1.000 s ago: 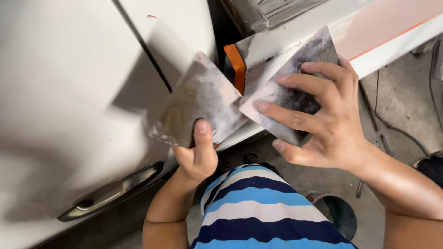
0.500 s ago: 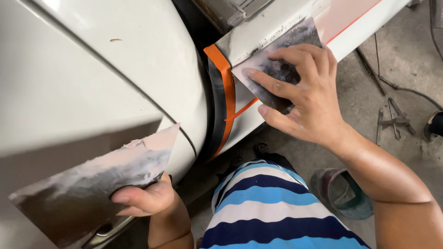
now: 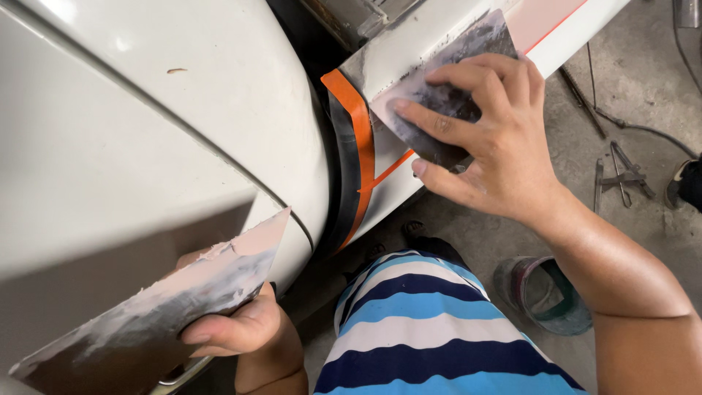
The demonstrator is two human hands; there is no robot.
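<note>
A: Nearest the camera is the person's blue, white and navy striped shirt [image 3: 431, 329]. What does the left hand [image 3: 241, 329] have just beside it?

B: A flat grey metal spreader board smeared with pale pink filler [image 3: 153, 314]. The thumb lies across its lower edge and the other fingers are hidden behind it, so they are closed on the board. Its long axis runs from lower left up to a point at upper right, toward the curved white car body panel [image 3: 146, 124] it is held against.

A: And the right hand [image 3: 504, 153]?

B: Farther up and to the right. Its fingers [image 3: 446, 121] are spread and pressed flat on a smaller dark grey spreader blade [image 3: 439, 80], with the thumb under the blade's lower edge. The blade lies flat on a white painted panel with a pink filler patch [image 3: 534, 22], just right of the orange masking tape strip [image 3: 358, 146] that edges the dark gap between the panels.

A: So which hand is closer to the filler on the board?

B: The left holds it; the right is well apart, up and to the right of the board's pointed end. The blade's long axis tilts from lower left to upper right, roughly along the panel's edge.

A: Anything beyond?

B: On the grey concrete floor [image 3: 578, 146], a grimy round tub [image 3: 545, 292] sits under the right forearm, and metal hand tools [image 3: 621, 175] lie farther off to the right.
</note>
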